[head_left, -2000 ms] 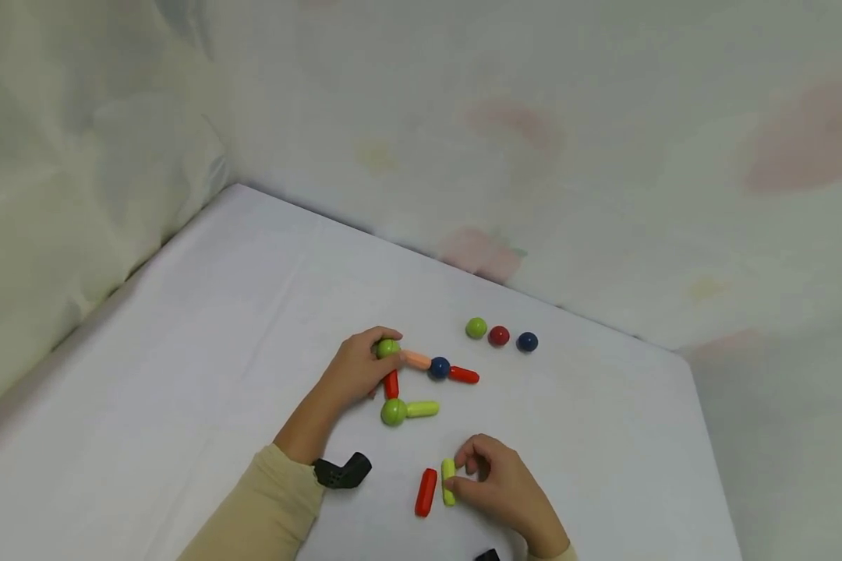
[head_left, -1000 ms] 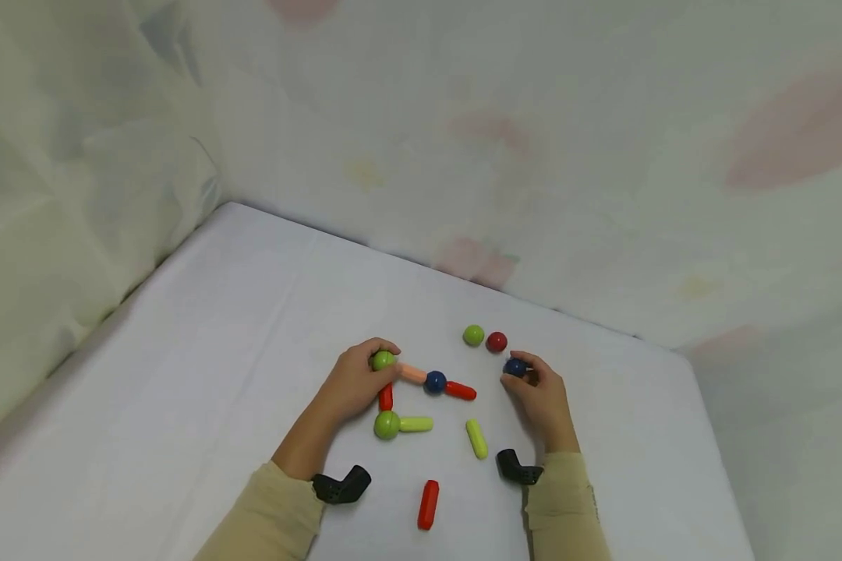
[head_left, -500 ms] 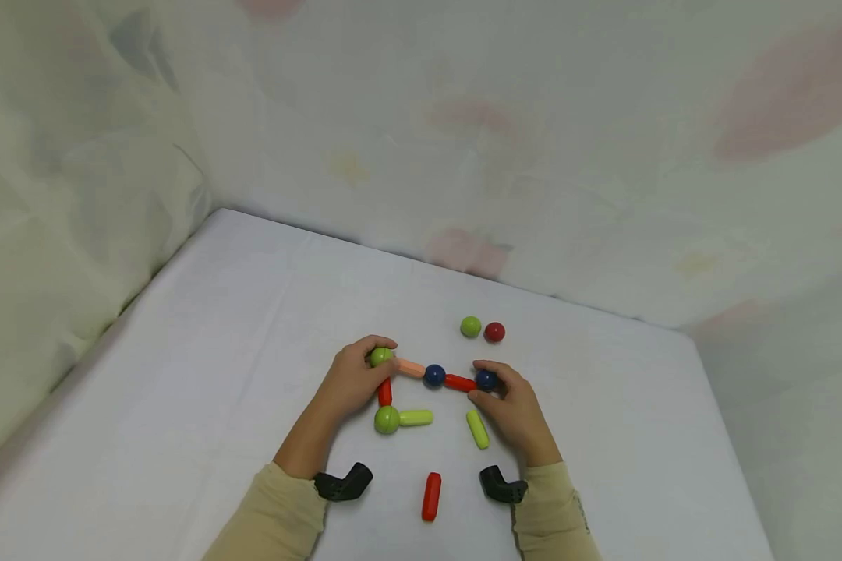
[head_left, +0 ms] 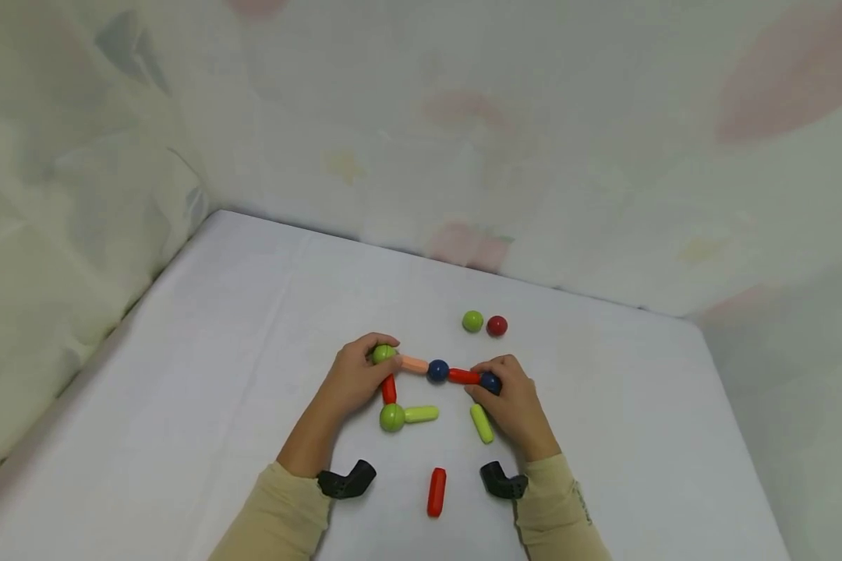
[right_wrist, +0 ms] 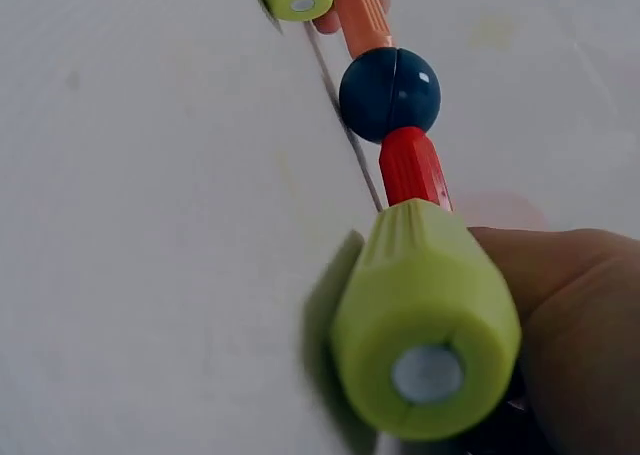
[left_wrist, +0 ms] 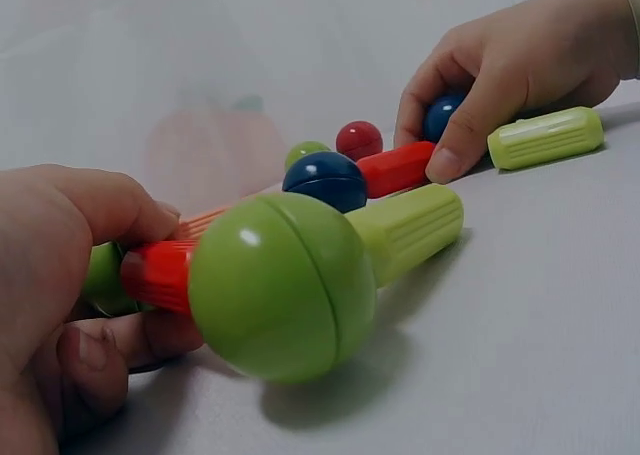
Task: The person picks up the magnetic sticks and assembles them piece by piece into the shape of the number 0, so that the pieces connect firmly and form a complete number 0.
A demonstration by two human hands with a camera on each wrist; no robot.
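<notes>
Rod-and-ball chain (head_left: pixel 435 371) sits mid-surface (head_left: pixel 196 374), and it's coming along nicely. Top row reads green ball (head_left: pixel 382 353), peach rod (head_left: pixel 414 363), blue ball (head_left: pixel 438 371), red rod (head_left: pixel 464 377), then a second blue ball (head_left: pixel 490 382) at the right end. Off the green ball a short red rod (head_left: pixel 389 388) drops down to a bigger green ball (head_left: pixel 392 418) with a lime rod (head_left: pixel 422 414) sticking out to the right.

Left hand (head_left: pixel 354 379) has its grip curled round the top green ball, pinning that corner. Right hand (head_left: pixel 508 401) pinches the end blue ball between thumb and fingers, right against the red rod; looks joined, though I can't tell if it's fully seated.

So I'd say top side and left side are done, bottom only started. Left over: a loose lime rod (head_left: pixel 482 423) just beside the right hand, a loose red rod (head_left: pixel 436 492) nearer the person, and a spare green ball (head_left: pixel 472 321) and red ball (head_left: pixel 497 326) side by side further back.

Nothing really blocks anything. The loose lime rod lies right under the right hand, so it could get nudged. Wrist cams (head_left: pixel 345 480) sit low near the sleeves, out of the way.
</notes>
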